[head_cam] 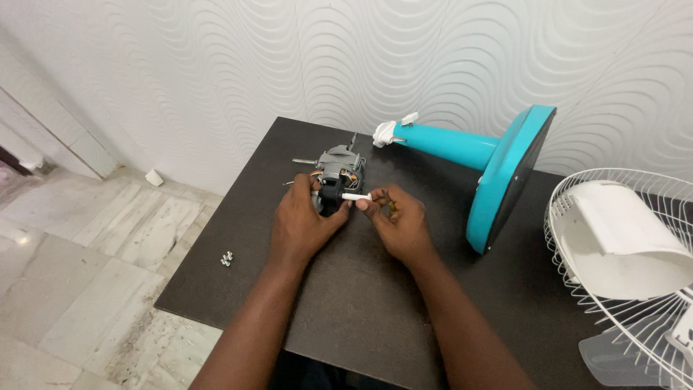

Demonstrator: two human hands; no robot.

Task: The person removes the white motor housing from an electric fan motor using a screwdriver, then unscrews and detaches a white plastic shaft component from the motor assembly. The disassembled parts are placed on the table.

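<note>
Grey metal fan motor (pixel 338 172), copper windings showing, stands on the dark counter (pixel 361 303) near its far left edge, a thin shaft pointing left.
Left hand (pixel 299 225): grip closed around the motor's black lower part, holding it steady on the counter.
Right hand (pixel 399 220): fingertips pinched narrowly on a short white rod (pixel 355 196), which lies level and touches the black part of the motor.
Teal fan stand (pixel 498 170): lies on its side beyond the right hand, round base facing the person, white fitting at the column's end near the motor.
White wire guard (pixel 650 289): rests at the counter's right edge, a white housing (pixel 624 238) lying inside it.
Two small silver nuts (pixel 227 258): sit together near the counter's left edge, well apart from both hands.
</note>
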